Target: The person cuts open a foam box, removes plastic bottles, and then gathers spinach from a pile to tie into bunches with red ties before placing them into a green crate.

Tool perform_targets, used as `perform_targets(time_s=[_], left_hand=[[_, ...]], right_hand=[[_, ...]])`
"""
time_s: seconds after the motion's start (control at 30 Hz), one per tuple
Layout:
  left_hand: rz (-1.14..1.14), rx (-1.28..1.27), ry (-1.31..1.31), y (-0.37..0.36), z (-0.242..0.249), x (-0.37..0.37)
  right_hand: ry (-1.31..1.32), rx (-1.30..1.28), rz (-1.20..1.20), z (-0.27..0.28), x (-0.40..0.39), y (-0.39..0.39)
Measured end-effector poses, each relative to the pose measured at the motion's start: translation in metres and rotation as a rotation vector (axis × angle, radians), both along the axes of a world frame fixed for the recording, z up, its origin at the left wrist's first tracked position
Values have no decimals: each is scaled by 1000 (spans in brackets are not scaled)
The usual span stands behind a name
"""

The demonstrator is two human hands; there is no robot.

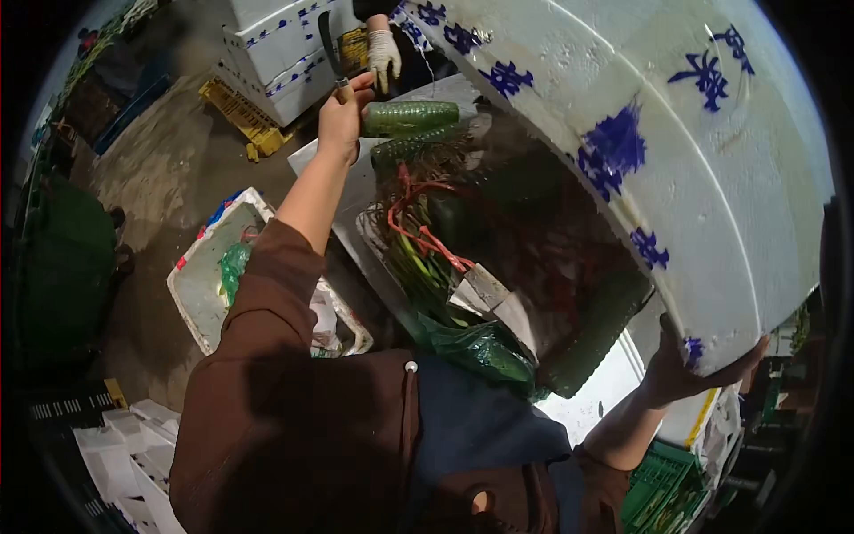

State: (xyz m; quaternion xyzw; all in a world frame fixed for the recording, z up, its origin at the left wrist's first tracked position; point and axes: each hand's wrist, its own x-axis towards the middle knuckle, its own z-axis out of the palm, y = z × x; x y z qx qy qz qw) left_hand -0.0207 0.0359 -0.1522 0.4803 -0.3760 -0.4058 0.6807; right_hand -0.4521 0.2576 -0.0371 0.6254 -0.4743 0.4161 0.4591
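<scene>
My left hand point(338, 120) is closed around the light handle of a knife with a long, dark, slightly curved blade point(327, 40) pointing up. Its fingers are right at the end of a shiny green cylinder point(414, 118), textured and wrapped-looking. My right hand point(694, 369) grips the lower corner of a large white foam lid point(614, 116) with blue writing, held tilted up at the right. Between my arms is a foam box holding green stems point(422, 267), red ties point(431, 240), a dark green plastic bag point(485, 351) and brown roots; its right side is in shadow.
Another person's gloved hand point(382, 58) is just beyond my left hand. White foam boxes point(276, 67) stand by a yellow crate point(240, 116). An open foam box point(200, 294) with plastic bags lies on the floor to the left. A green crate point(663, 494) is at lower right.
</scene>
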Motion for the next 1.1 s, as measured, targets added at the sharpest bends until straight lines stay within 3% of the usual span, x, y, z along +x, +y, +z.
perform_targets(time_s=[0.1, 0.13, 0.17, 0.2, 0.3, 0.37, 0.4, 0.43, 0.53, 0.67, 0.83, 0.9, 0.97, 1.0, 1.03, 1.1], left_hand=[[-167, -226, 44, 28, 2, -30], [-133, -222, -49, 31, 5, -40], [-178, -132, -57, 42, 20, -56], [-216, -24, -41, 34, 85, -56], [-316, -179, -205, 51, 109, -81], [-492, -315, -176, 56, 113, -95], [-557, -379, -156, 62, 121, -109], [-596, -458, -294, 66, 127, -118], [-935, -468, -252, 92, 160, -173], [-1243, -730, -259, 122, 223, -250], [-1188, -837, -433, 123, 249, -313], [-1024, -825, -589, 125, 247, -320], [-975, -829, -652, 131, 247, -328], [-813, -942, -871, 135, 247, -331], [-630, -1045, -1080, 139, 247, -335], [-615, -1064, -1128, 143, 244, -344]], right_hand=[[-158, -8, 226, -2, -8, -15], [-168, -18, 259, 6, -19, -23], [-143, -13, 233, 19, -38, -39], [-61, 23, 201, 71, -41, -69], [110, 76, 64, 107, -81, -99], [111, 117, -11, 125, -99, -116], [54, 135, -4, 127, -103, -120], [-3, 151, 3, 130, -106, -124], [-125, 189, 80, 118, -95, -122], [-271, 231, 269, 105, -74, -101], [-472, 201, 568, 96, -72, -47], [-481, 173, 679, 88, -72, -25], [-979, 457, 1138, 72, -62, -19], [-1089, 380, 1311, 75, -47, -19], [-1153, 423, 1355, 75, -46, -19], [-1325, 461, 1505, 75, -48, -17]])
